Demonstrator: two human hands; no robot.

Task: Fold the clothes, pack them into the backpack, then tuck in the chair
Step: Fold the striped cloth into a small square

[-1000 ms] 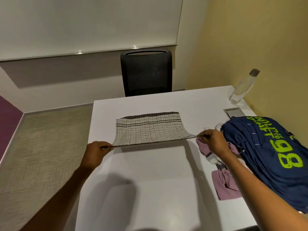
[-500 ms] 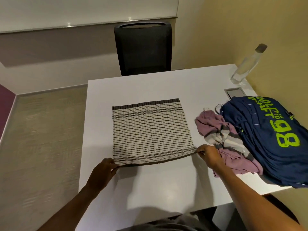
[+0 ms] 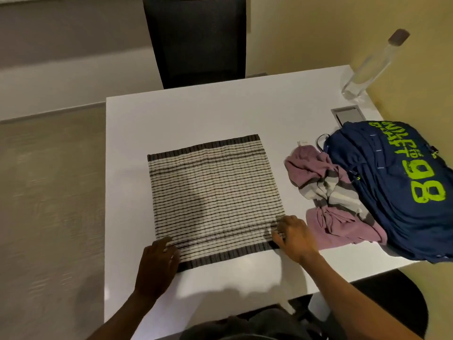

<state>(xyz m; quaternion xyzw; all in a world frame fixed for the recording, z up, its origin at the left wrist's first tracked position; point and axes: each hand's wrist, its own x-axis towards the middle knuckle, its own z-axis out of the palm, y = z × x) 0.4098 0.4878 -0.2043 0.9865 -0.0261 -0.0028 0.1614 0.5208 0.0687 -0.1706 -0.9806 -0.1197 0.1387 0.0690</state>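
Striped cloth (image 3: pixel 215 197) now flat, both hands lower.

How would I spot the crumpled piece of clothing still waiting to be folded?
On the white table, look right of the flat striped cloth, against the navy backpack. The pink garment lies there, the only bunched-up fabric, mauve with grey and white bands.

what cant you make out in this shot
Head view only:
- Backpack: right side cut by the frame edge; opening not visible.
- Pink clothes: partly tucked under the backpack.
- Chair: top cropped, seat behind the table.
- Bottle: blurred, contents unclear.
- Striped cloth: near corners under both hands.
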